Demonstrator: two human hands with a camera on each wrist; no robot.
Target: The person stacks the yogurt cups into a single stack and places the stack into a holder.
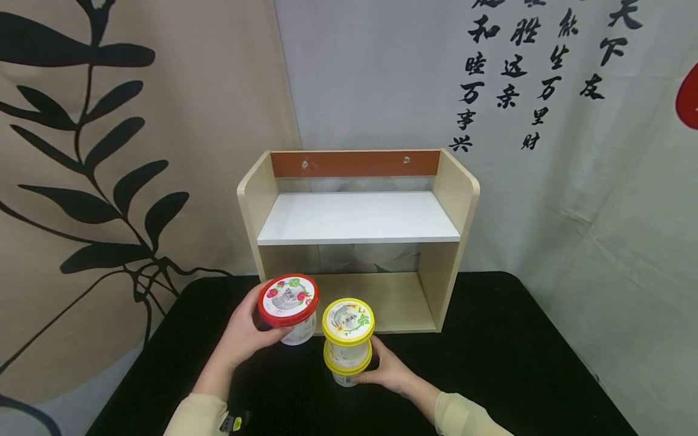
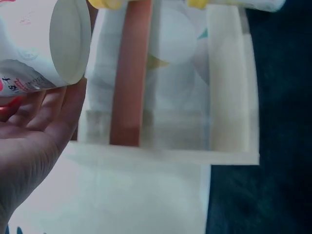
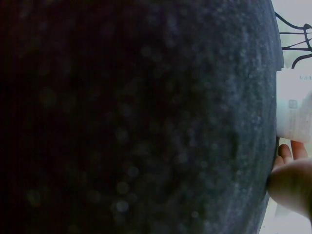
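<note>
My left hand [image 1: 248, 330] grips a white tub with a red lid [image 1: 288, 298], its lid printed with red fruit. It is held in front of the shelf's lower left side; in the left wrist view the tub's plain base [image 2: 71, 41] shows. Just to the right, two yellow-lidded tubs stand one on the other. My right hand [image 1: 388, 370] holds the lower yellow-lidded tub [image 1: 345, 380] from its right side, and the upper yellow-lidded tub [image 1: 349, 324] rests on its lid. Part of a white tub [image 3: 294, 105] and my fingertips show at the right wrist view's edge.
A small two-tier wooden shelf [image 1: 458, 212] with a white upper board [image 1: 357, 218] and a brown back rail [image 1: 354, 163] stands behind the tubs on a black table [image 1: 491, 357]. Curtains with a plant print [image 1: 87, 206] and black writing hang behind it.
</note>
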